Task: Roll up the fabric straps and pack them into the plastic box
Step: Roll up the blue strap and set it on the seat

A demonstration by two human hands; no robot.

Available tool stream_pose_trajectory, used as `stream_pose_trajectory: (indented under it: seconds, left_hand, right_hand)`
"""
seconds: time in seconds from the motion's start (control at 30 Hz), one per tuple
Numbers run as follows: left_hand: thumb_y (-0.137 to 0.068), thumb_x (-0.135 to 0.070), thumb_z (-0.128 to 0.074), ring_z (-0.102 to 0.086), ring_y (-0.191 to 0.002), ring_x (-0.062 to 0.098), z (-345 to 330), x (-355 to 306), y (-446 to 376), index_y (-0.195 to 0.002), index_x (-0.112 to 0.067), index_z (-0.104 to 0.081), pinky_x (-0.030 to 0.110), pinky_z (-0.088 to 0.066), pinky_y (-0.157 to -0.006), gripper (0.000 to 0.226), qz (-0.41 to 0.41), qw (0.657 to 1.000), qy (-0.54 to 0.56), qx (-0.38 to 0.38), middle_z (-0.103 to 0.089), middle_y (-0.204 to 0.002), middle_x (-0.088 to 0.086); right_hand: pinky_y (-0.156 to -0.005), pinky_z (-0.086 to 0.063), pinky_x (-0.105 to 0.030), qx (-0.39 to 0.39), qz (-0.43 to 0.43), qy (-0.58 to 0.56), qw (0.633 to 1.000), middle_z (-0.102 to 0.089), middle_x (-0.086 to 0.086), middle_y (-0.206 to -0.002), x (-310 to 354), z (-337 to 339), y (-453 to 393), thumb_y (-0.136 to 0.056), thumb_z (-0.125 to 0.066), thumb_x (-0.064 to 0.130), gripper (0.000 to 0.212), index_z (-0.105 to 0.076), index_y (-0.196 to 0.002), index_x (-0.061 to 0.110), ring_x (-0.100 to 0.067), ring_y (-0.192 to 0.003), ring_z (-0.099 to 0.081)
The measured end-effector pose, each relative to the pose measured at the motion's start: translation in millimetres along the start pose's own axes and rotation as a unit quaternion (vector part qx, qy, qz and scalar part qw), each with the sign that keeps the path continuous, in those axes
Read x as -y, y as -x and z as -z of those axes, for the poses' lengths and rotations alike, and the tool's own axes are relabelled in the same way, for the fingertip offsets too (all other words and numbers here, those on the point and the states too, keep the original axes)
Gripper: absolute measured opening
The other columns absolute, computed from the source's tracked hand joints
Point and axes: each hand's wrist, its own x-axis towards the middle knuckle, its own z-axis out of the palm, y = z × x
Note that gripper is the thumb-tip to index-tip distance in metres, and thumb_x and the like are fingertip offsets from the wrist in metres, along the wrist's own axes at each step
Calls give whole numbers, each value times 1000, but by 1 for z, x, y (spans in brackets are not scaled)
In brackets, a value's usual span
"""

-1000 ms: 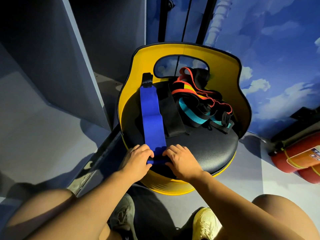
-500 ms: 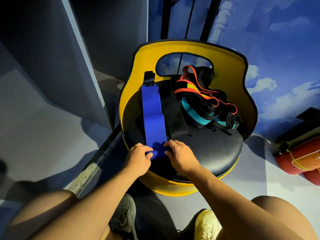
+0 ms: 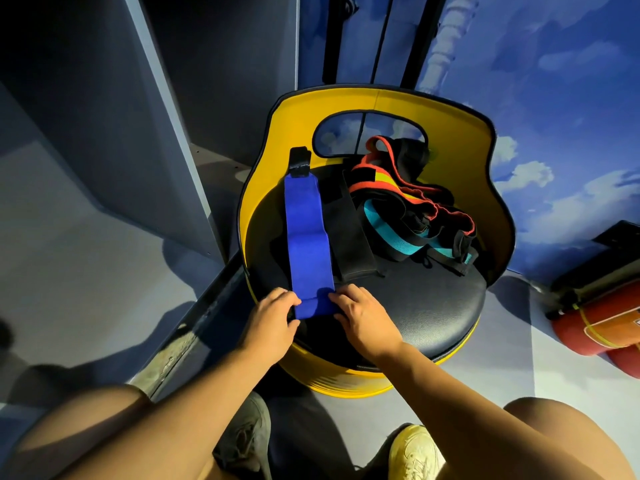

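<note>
Both hands — left hand (image 3: 273,315), right hand (image 3: 363,315) — pinched the folded near end of the blue strap (image 3: 308,237) on the seat (image 3: 433,306).

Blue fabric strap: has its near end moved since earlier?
Yes, slightly. Pinched by the left hand and right hand, the near end of the blue fabric strap has rolled from the front edge of the black round seat toward the yellow backrest.

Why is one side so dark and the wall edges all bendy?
Head view: strong light falls on the yellow seat and the hands' arms, leaving the upper left in deep shadow; the wide-angle lens bends straight edges near the borders; the blue strap stays sharp, with soft shadows on the floor.
</note>
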Motion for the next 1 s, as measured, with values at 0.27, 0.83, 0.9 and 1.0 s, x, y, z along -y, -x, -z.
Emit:
stream_pose_trajectory:
  seconds: [0.27,0.83,0.9,1.0]
  left_hand:
    - [-101,-21,-56,-55,-116,15,2,4,0,-137,-14,-57,22,-43,-91,36,15,999,16,41,-52,-132,-2]
    - [-93,-31,-69,-63,-100,14,3,-9,-20,-97,-27,-72,29,-53,-76,7,86,987,117,-74,-69,-103,-10]
    - [-90,-34,-72,-56,-108,12,1,-10,-15,-113,-24,-67,30,-51,-87,26,56,994,90,-40,-61,-115,-11]
    - [-88,-23,-75,-54,-120,16,-1,-11,-13,-126,-21,-60,31,-51,-96,41,40,997,63,-5,-55,-130,-6]
  right_hand:
    - [-89,-49,-29,1,-62,-88,994,-63,-6,-122,4,10,7,-101,-54,25,29,-55,-127,13,-21,-106,-60]
    - [-87,-54,-35,-57,-30,-36,997,-64,-2,-118,-6,0,-7,-93,-64,26,32,-66,-121,10,-21,-102,-61]
    - [-93,-52,-40,-22,-24,8,999,-61,-2,-129,-11,0,-3,-88,-68,24,46,-59,-132,13,-23,-111,-58]
    - [-92,-52,-41,-28,-44,18,999,-62,-2,-125,-6,1,-6,-89,-69,19,45,-58,-133,15,-24,-107,-59]
